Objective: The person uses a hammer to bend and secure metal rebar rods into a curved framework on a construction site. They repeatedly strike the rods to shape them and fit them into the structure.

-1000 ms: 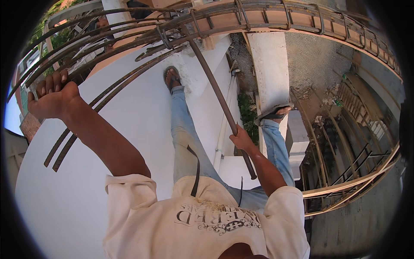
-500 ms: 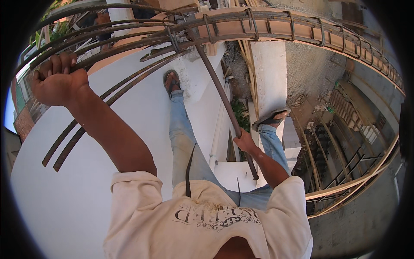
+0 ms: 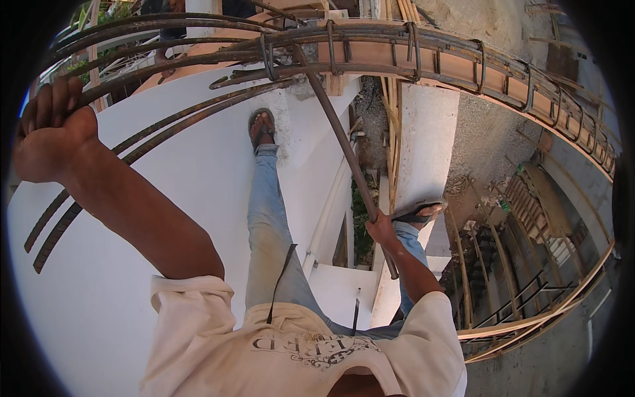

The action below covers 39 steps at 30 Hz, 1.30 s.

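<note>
Left of the rebar cage (image 3: 418, 53), the left hand (image 3: 56, 135) curls its fingers around a rebar (image 3: 142, 73). Below the cage, the right hand (image 3: 380, 229) clasps a metal bar (image 3: 338, 131).

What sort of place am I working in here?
Probably a building site: a rebar cage runs across the top of the view, two ribbed steel bars jut toward the left, and long timber strips show below it.

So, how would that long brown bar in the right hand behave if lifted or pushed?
The long brown bar is probably stiff: it shows no sag between the rebar cage and the right hand. Its dark, metallic look suggests it's heavy for its slimness. Being apparently round, it might roll if laid flat.
</note>
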Available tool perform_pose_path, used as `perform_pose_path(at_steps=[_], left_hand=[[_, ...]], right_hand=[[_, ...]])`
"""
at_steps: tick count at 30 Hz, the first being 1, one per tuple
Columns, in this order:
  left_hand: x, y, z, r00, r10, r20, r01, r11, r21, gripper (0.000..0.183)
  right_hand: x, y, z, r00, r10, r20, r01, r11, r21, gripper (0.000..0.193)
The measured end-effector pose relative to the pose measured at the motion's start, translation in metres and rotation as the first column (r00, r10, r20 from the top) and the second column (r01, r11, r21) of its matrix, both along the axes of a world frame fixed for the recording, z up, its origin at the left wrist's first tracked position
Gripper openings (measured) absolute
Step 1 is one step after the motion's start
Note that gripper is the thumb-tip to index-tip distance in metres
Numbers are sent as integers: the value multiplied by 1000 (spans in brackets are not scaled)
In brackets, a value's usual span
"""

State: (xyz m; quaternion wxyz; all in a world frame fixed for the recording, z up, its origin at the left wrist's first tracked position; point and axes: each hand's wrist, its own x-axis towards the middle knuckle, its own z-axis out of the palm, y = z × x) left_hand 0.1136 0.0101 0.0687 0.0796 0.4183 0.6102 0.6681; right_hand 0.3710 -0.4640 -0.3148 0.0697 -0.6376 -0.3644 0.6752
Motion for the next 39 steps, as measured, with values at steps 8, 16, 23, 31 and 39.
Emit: perform_pose_path(at_steps=[8,16,23,31,39], left_hand=[[-2,3,7,929,-276,247,304,949,-81,33],[-7,3,4,840,-368,398,441,891,-106,42],[-9,-10,3,708,-565,423,611,791,33,43],[-24,-10,-6,640,-601,479,650,756,80,42],[-30,-31,-1,554,-725,410,774,629,67,35]], right_hand=[[-46,30,132,962,-265,-68,202,855,-479,44],[-33,-75,181,984,-111,-140,-63,520,-852,49],[-56,-97,210,934,30,355,253,646,-720,39],[-40,-61,247,895,102,433,285,616,-735,37],[-48,-48,275,901,145,409,237,625,-743,35]])
